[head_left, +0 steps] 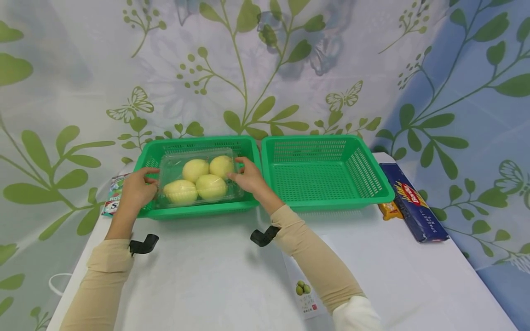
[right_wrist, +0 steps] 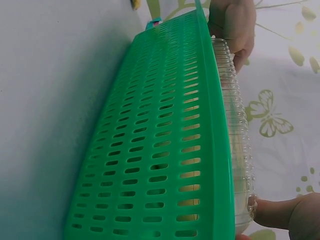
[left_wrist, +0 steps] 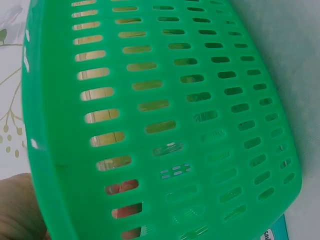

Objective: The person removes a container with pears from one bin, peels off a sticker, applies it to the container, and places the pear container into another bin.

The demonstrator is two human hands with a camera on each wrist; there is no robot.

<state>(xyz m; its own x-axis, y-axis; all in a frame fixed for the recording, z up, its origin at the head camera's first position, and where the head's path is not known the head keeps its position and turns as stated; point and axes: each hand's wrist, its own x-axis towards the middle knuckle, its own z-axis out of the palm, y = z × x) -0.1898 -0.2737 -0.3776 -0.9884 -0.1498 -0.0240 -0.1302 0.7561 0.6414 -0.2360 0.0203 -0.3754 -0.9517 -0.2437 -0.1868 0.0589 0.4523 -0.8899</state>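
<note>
A clear plastic fruit box point(head_left: 174, 170) holding several yellow-green fruits point(head_left: 211, 186) sits in the left green basket point(head_left: 198, 210), tilted a little. In the right wrist view its ridged edge point(right_wrist: 235, 100) stands above the basket rim. My left hand point(head_left: 138, 188) holds the box's left end, fingers over its edge. At the opposite end my right hand point(head_left: 250, 177) grips the box, with the thumb against its corner and fingers at the far side. The basket wall hides most of the box in the left wrist view, where only part of my left hand point(left_wrist: 20, 207) shows.
A second green basket point(head_left: 327, 202) stands right beside the first. Farther right lie a blue spaghetti box point(head_left: 414, 202) and a small orange packet point(head_left: 390, 210). A colourful packet point(head_left: 113, 195) is left of the baskets. A printed card point(head_left: 304, 294) lies partly under my right arm.
</note>
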